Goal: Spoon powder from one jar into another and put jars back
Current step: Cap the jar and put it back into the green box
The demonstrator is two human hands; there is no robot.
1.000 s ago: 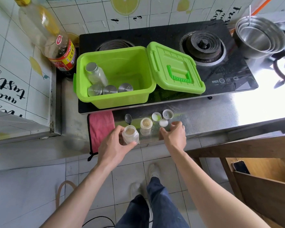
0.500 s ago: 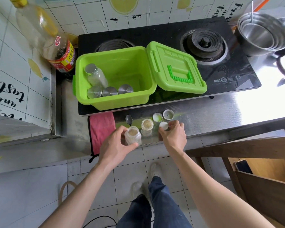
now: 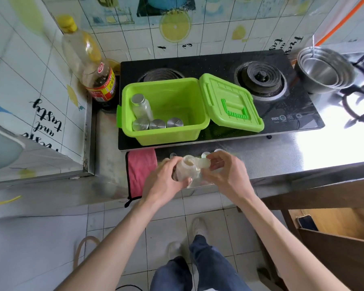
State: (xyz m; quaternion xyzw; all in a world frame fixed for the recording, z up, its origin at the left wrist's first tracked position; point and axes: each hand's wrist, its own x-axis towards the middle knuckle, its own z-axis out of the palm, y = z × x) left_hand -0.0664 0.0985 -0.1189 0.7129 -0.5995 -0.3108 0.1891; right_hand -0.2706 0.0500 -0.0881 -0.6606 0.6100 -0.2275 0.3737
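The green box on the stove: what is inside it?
The green box holds one tall capped jar by its left wall and three metal lids in a row along the front wall. The jars under those lids are hidden, as are their contents.

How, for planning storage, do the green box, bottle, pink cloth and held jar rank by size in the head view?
Largest to smallest:
1. green box
2. bottle
3. pink cloth
4. jar in the left hand, smallest despite being near the camera.
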